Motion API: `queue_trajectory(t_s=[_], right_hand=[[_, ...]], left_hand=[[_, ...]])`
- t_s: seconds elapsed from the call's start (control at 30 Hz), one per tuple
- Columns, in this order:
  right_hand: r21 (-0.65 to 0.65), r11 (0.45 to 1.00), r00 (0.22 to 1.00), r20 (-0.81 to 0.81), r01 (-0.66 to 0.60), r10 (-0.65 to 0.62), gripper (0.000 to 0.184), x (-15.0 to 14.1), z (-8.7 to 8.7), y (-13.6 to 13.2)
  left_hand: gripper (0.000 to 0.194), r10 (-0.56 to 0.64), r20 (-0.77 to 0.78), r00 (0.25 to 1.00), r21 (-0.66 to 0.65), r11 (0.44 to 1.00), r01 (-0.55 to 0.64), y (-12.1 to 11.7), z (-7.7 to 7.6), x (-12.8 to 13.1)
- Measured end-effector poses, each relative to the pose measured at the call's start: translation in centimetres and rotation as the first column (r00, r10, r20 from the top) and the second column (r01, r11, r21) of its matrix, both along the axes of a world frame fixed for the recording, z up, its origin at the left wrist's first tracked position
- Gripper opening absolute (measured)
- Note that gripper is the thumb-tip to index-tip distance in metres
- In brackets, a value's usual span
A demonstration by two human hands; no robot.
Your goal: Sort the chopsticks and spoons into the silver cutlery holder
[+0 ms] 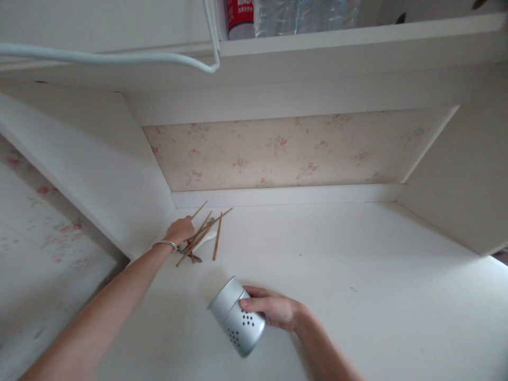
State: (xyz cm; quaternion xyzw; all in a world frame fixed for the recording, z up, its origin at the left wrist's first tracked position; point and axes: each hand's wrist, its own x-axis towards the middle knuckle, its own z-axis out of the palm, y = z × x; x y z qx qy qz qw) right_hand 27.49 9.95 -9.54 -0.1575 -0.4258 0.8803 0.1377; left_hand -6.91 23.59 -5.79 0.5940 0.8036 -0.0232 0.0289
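Observation:
My left hand (180,230) is closed at the far left of the white desk, round a wooden chopstick (199,209) whose end sticks out past the fingers. Beside it lies a loose pile of brown chopsticks (217,236), crossing one another. Among them are a white spoon (206,239) and a metal spoon (197,259), partly covered. My right hand (273,308) grips a silver metal utensil holder (238,317) with punched holes. The holder is tilted, its mouth turned to the upper left; its inside is hidden.
The white desk (337,296) is closed in by a left side panel (99,164) and a right side panel (460,185). Overhead runs a shelf (317,63) carrying plastic-wrapped bottles (297,18). A white cable (119,57) hangs at upper left.

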Motion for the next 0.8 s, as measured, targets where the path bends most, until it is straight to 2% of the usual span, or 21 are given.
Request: queue_trajectory(t_s=[0.3,0.5,0.63,0.73,0.8], right_hand=[[0.006,1.000,1.000,0.019,0.006,-0.006,0.055,0.2,0.1,0.0],[-0.001,1.000,1.000,0.011,0.007,-0.007,0.054,0.2,-0.1,0.0],[-0.001,1.000,1.000,0.003,0.013,-0.013,0.052,0.3,0.5,-0.1],[0.021,0.999,0.997,-0.061,0.047,-0.046,0.055,0.6,1.1,0.0],[0.055,0.992,0.988,-0.112,0.117,-0.110,0.058,0.9,1.3,0.1]], left_hand=[[0.035,-0.194,0.130,0.972,0.096,0.978,0.183,-0.6,-0.5,1.2],[0.037,-0.237,0.120,0.964,0.227,0.952,0.206,-1.5,-0.3,2.7],[0.034,-0.302,0.141,0.943,0.304,0.920,0.249,-4.2,-0.9,5.2],[0.030,-0.349,0.272,0.897,0.372,0.898,0.236,-7.3,-2.1,7.5],[0.029,-0.374,0.319,0.871,0.424,0.878,0.222,-9.5,-3.0,9.0]])
